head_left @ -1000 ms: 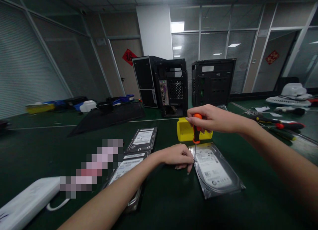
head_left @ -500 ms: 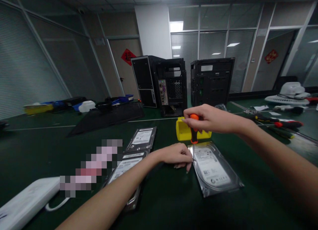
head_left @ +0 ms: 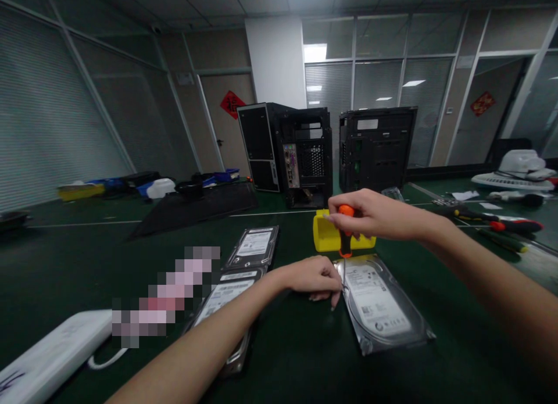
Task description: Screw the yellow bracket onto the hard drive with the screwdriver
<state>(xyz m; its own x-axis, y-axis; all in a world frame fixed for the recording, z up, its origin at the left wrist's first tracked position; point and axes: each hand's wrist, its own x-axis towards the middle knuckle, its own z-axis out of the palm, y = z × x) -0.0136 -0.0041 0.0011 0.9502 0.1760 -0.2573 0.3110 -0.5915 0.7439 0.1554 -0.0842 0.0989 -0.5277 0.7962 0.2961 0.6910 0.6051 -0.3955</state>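
An orange-and-black screwdriver stands upright in my right hand, which is wrapped round its handle. Its thin shaft points down at the left edge of a silver hard drive with a white label, lying flat on the table. My left hand is closed beside that edge, fingertips close to the screwdriver's tip. What its fingers hold, if anything, is hidden. Behind the drive sits a yellow plastic box, partly covered by my right hand. Left of my hands lie more hard drives, the nearer ones partly under my left forearm.
Black computer cases stand at the back of the green table. Pliers and other hand tools lie at right. A white power strip with a cable is at front left; a dark panel lies behind.
The whole view has shifted slightly, so things sit a little lower and to the right. Both hands and the screwdriver keep their places at the drive.
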